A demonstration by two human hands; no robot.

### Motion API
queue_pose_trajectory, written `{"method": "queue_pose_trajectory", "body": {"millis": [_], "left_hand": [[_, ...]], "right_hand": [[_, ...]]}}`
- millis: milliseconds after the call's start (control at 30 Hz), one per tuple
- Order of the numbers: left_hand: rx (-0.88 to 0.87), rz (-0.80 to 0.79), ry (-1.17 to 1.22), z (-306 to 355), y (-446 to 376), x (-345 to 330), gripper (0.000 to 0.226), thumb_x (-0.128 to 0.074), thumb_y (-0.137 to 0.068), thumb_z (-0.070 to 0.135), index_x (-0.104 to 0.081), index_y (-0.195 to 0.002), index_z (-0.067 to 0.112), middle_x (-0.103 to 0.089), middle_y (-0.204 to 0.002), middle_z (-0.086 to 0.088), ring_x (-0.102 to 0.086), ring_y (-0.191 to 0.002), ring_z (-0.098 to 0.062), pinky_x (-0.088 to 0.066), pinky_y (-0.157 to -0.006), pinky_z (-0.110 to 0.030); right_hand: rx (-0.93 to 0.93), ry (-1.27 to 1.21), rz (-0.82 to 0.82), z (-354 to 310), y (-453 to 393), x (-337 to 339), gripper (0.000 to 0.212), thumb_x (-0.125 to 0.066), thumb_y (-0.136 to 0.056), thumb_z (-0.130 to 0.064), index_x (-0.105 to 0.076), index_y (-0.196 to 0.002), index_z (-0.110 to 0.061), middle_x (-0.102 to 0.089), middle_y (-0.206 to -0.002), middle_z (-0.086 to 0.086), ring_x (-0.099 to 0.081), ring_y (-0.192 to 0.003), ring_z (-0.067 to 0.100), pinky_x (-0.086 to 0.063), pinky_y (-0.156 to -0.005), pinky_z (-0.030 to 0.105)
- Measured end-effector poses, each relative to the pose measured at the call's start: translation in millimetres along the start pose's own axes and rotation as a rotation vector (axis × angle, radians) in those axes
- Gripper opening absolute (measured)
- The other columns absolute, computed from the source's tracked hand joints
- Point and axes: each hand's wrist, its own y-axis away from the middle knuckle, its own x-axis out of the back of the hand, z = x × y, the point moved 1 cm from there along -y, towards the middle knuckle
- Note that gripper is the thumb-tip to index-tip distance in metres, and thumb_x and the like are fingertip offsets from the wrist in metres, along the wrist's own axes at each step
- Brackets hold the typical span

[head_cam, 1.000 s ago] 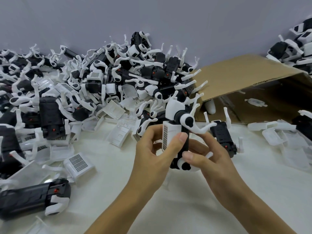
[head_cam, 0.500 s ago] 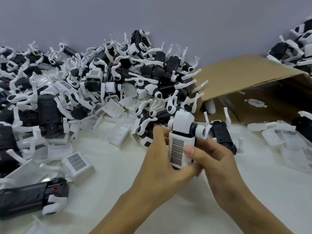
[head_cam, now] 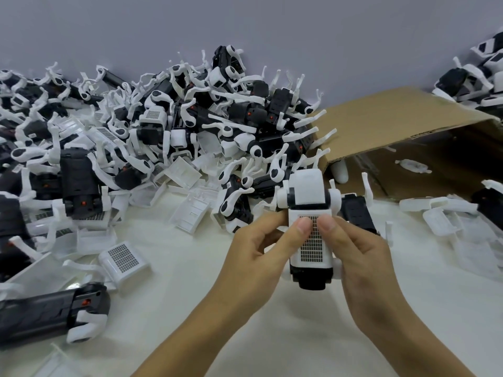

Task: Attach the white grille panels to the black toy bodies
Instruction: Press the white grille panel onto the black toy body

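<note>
White bench (head_cam: 190,308) carries a parts heap (head_cam: 163,137) left of the held toy body (head_cam: 311,276). Left hand (head_cam: 261,257) and right hand (head_cam: 362,257) clamp it, thumbs pressing the grille panel (head_cam: 311,248). Seating step; next, press until flush.

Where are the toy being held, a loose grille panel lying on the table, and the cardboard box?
held toy (head_cam: 307,189), head view, on its white upper shell.
loose grille panel (head_cam: 123,257), head view, on its dark mesh face.
cardboard box (head_cam: 381,126), head view, on its brown top flap.
</note>
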Motion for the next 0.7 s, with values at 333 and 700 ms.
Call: {"method": "queue_pose_trajectory", "body": {"millis": [333,700], "left_hand": [[0.010,-0.024,0.032,0,0,2,0.037,-0.066,-0.086,0.044,-0.073,-0.114,0.021,-0.075,-0.109,-0.006,-0.071,-0.104,-0.032,-0.054,-0.093,-0.060],[0.015,0.133,0.077,-8,-6,5,0.025,-0.072,-0.087,0.050,-0.080,-0.098,0.029,-0.078,-0.097,-0.001,-0.075,-0.091,-0.018,-0.061,-0.078,-0.032]], "right_hand": [[0.031,0.060,-0.028,1,0,2,0.032,-0.061,-0.082,-0.057,-0.079,-0.101,-0.038,-0.077,-0.100,-0.006,-0.074,-0.096,0.012,-0.059,-0.069,0.019],[0.018,0.166,-0.096,4,-2,1,0.023,-0.067,-0.086,-0.057,-0.078,-0.101,-0.044,-0.076,-0.101,-0.009,-0.072,-0.099,0.008,-0.054,-0.082,0.016]]}}
